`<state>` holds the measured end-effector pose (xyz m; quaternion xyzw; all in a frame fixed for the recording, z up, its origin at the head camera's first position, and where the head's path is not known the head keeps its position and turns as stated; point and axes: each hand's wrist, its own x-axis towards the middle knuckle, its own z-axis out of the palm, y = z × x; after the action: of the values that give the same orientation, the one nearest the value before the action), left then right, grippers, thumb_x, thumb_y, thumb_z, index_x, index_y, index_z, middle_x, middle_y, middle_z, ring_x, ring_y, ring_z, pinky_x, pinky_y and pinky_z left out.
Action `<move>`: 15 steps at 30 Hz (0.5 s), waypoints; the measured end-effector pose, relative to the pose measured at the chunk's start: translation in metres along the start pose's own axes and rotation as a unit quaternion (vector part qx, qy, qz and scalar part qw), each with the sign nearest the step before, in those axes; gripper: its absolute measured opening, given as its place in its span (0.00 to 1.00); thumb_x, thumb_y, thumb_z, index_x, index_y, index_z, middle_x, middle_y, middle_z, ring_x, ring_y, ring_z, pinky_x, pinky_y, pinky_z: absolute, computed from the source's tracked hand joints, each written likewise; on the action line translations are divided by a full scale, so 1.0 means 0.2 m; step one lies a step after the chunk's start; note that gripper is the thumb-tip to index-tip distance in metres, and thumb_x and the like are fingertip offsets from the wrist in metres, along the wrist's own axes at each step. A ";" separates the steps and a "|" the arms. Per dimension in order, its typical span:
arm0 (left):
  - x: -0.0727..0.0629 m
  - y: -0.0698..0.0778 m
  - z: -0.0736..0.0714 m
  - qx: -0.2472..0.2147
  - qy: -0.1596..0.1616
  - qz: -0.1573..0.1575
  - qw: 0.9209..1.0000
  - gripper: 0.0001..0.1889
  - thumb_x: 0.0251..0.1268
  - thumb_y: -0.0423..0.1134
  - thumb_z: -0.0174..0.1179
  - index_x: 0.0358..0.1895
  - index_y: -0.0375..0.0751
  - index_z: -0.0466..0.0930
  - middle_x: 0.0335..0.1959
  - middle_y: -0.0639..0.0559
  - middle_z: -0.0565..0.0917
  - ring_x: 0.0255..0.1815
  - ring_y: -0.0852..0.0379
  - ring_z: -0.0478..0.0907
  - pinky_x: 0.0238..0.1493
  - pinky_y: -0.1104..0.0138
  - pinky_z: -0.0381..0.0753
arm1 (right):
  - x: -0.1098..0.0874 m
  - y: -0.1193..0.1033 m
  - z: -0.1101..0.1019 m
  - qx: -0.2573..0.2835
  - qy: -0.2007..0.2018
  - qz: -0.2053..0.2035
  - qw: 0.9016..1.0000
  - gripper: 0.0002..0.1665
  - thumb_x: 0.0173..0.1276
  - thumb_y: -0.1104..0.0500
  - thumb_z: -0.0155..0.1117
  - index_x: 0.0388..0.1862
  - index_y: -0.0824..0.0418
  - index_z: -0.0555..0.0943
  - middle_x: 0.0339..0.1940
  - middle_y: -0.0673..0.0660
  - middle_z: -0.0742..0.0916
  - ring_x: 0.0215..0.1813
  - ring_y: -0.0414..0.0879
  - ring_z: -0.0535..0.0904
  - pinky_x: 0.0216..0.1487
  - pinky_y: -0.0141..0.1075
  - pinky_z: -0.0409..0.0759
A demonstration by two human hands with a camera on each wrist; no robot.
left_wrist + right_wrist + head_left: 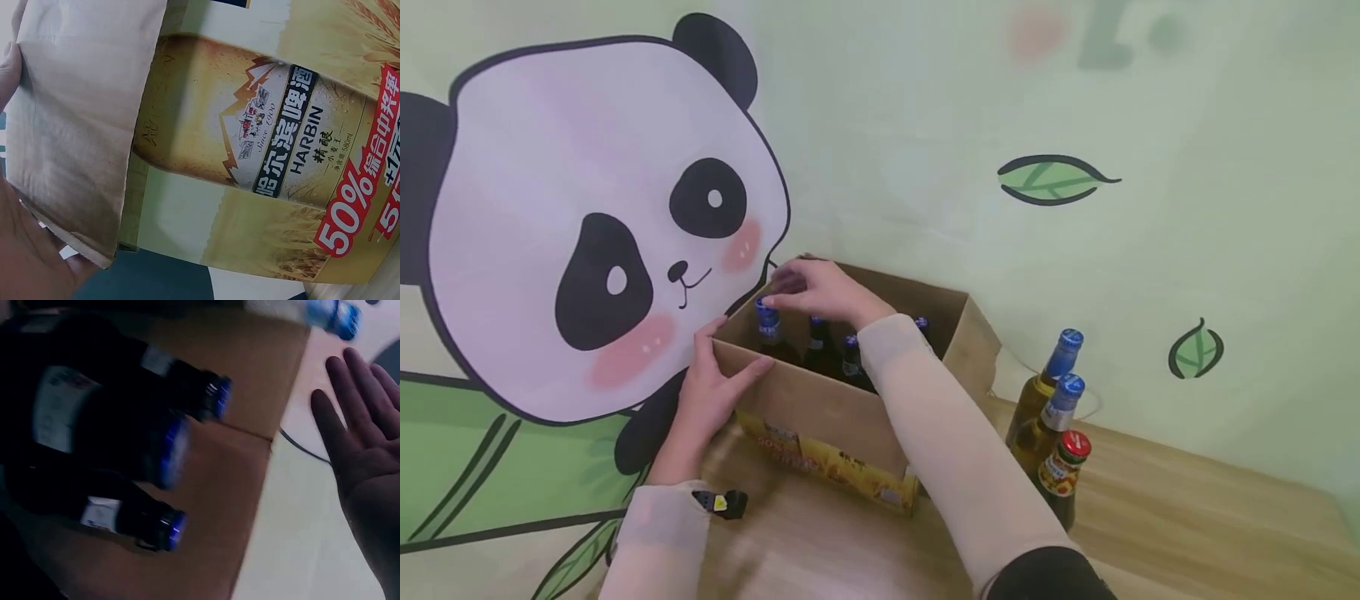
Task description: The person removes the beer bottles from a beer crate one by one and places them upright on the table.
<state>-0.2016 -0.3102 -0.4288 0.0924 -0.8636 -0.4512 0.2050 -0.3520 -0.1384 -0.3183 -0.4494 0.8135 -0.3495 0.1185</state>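
An open-topped cardboard beer carton (820, 392) stands against the wall in the head view, with several dark bottles (817, 340) inside. My left hand (703, 392) grips its front left corner, thumb along the front flap and fingers round the side. The left wrist view has that hand (28, 250) at the plain flap, beside the printed HARBIN panel (300, 137). Over the carton's left end is my right hand (831, 287), nearest a blue-capped bottle (767, 321). Seen from the right wrist, its fingers (356, 406) are extended and apart from the bottle (340, 319).
Right of the carton, two blue-capped bottles (1063, 350) and a red-capped bottle (1060, 471) stand on the wooden table (1187, 517). Behind is a pale green wall (887, 167) with a large panda picture (610, 167) and leaves.
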 end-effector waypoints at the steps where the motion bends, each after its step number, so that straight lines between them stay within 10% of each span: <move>1: 0.00 0.00 -0.01 0.002 0.001 -0.001 1.000 0.52 0.59 0.64 0.67 0.79 0.57 0.43 0.75 0.33 0.60 0.71 0.32 0.62 0.68 0.34 0.60 | 0.01 0.01 0.01 0.002 -0.009 -0.003 1.000 0.35 0.68 0.41 0.68 0.68 0.56 0.75 0.61 0.52 0.83 0.62 0.42 0.79 0.60 0.35 0.79; 15: 0.02 0.00 0.00 -0.005 -0.001 -0.003 1.000 0.52 0.59 0.64 0.68 0.79 0.56 0.44 0.77 0.35 0.57 0.74 0.33 0.58 0.70 0.34 0.58 | 0.05 0.08 0.11 0.071 -0.057 0.034 0.995 0.37 0.65 0.40 0.71 0.69 0.53 0.75 0.60 0.50 0.84 0.65 0.45 0.77 0.69 0.46 0.72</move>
<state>-0.2051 -0.3117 -0.4275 0.0932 -0.8616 -0.4557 0.2033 -0.3570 -0.1499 -0.3447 -0.4309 0.7937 -0.3757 0.2079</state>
